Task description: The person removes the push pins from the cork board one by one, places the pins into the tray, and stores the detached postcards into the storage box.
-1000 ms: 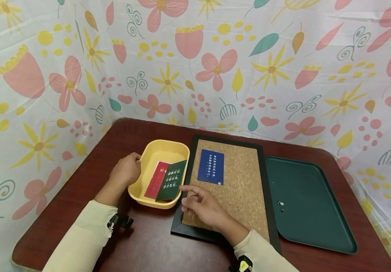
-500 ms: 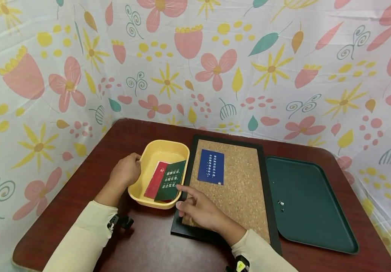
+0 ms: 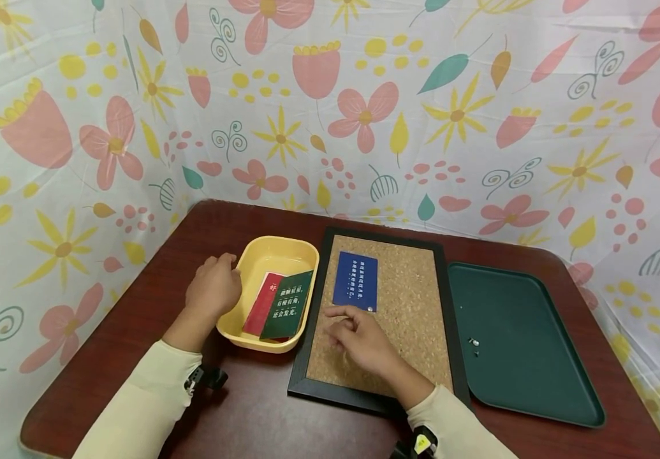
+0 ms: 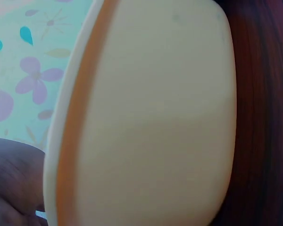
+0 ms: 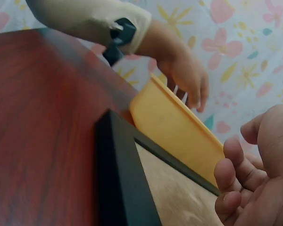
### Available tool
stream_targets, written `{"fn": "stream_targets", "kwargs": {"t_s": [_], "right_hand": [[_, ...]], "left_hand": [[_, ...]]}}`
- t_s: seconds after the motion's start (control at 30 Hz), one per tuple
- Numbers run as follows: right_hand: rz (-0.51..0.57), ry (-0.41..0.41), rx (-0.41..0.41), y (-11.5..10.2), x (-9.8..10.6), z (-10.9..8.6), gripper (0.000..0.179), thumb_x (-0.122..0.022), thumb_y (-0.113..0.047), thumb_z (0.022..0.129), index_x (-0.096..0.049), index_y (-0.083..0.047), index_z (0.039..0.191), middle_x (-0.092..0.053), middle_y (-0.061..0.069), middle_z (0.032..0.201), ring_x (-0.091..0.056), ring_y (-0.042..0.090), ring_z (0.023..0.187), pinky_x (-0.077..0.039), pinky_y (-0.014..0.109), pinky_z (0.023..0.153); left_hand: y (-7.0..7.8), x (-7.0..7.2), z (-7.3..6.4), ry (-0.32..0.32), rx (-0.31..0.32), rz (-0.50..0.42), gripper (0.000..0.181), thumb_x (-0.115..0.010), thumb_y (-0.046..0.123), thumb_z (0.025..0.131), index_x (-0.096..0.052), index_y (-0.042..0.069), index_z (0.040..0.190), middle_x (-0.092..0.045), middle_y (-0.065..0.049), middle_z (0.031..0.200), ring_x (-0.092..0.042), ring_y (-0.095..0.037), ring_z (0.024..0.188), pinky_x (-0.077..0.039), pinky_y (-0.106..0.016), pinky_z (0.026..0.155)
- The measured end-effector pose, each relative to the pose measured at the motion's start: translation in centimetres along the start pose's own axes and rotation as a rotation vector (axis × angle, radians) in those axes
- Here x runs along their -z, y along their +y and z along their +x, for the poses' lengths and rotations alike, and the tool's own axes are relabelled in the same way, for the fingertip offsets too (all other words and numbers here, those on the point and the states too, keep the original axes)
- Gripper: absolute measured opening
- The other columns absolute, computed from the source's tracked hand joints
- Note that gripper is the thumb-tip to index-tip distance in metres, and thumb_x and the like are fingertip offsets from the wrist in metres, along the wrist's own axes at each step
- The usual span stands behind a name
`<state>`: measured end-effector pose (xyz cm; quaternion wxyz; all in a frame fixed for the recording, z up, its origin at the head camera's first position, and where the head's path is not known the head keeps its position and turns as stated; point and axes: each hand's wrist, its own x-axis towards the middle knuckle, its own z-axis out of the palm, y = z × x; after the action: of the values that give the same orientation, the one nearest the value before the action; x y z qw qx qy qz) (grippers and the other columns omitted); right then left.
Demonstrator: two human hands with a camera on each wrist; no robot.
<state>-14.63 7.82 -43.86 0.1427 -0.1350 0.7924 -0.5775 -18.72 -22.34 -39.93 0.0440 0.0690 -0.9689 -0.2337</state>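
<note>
My left hand is over the left rim of a yellow plastic basin, fingers relaxed and hanging loosely in the right wrist view. Inside the basin a dark green card with white lettering overlaps a red card. My right hand hovers over the lower left of a black-framed corkboard, its fingers loosely bent with nothing in them. A blue card with white lettering lies on the cork, a pin at its lower right corner. The basin's outer wall fills the left wrist view.
To the right of the corkboard lies a dark green tray holding a few small metallic pins. Everything rests on a reddish-brown wooden table. A flower-patterned curtain hangs behind and at the left.
My right hand has drawn back from the basin's right rim to over the cork. My left hand has loosened from the left rim and shifted slightly. The cards stay in the basin.
</note>
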Motion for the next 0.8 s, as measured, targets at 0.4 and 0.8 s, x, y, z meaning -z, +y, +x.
{"fn": "stream_targets", "kwargs": {"t_s": [0.4, 0.8], "right_hand": [[-0.057, 0.072, -0.085, 1.3, 2.6, 0.3, 0.025, -0.062, -0.016, 0.101, -0.068, -0.003, 0.122, -0.07, 0.01, 0.084, -0.065, 0.021, 0.072, -0.044, 0.028, 0.051], [-0.198, 0.149, -0.047, 2.1, 4.7, 0.7, 0.023, -0.062, -0.011, 0.099, -0.07, -0.002, 0.117, -0.068, 0.005, 0.078, -0.044, 0.013, 0.055, -0.034, 0.025, 0.046]], "left_hand": [[4.2, -1.5, -1.6, 0.15, -0.333, -0.011, 0.031, -0.07, 0.017, 0.096, -0.07, 0.002, 0.123, -0.059, -0.021, 0.126, -0.052, -0.042, 0.117, -0.044, -0.055, 0.099], [7.2, -3.0, -2.6, 0.069, -0.561, -0.012, 0.028, -0.067, 0.019, 0.1, -0.069, 0.007, 0.125, -0.057, -0.014, 0.135, -0.052, -0.036, 0.126, -0.043, -0.051, 0.104]]}}
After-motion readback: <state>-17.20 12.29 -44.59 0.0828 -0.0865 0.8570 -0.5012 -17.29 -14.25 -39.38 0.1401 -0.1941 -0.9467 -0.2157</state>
